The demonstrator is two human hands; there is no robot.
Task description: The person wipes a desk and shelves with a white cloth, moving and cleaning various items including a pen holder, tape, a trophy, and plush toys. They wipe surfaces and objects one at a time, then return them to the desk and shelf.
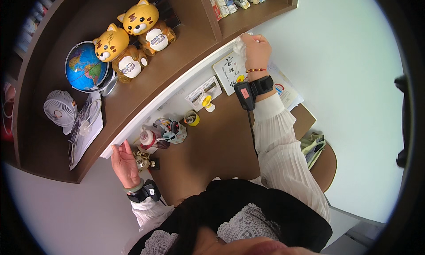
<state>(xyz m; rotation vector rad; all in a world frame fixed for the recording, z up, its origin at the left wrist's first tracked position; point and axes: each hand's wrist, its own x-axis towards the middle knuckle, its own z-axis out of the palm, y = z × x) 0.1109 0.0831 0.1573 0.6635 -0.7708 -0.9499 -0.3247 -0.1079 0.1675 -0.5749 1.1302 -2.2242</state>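
Note:
A long white bar [159, 104] runs along the underside of the dark brown shelf's front edge [186, 74]. At its lower left end, my left hand [125, 162] has its palm turned up, with thumb and fingers at the bar. My right hand [258, 52] is closed on a crumpled white tissue [239, 48] at the bar's upper right end. The tissue touches the bar there, and part of it is hidden by my fingers.
On the shelf stand a globe [86, 67], two tiger-shaped containers [129, 69] [157, 39] and a white fan [60, 108]. Below, the desk [212, 148] holds a pen holder [176, 132], a bottle [149, 137], a calendar [204, 89] and a small yellow fan [206, 100].

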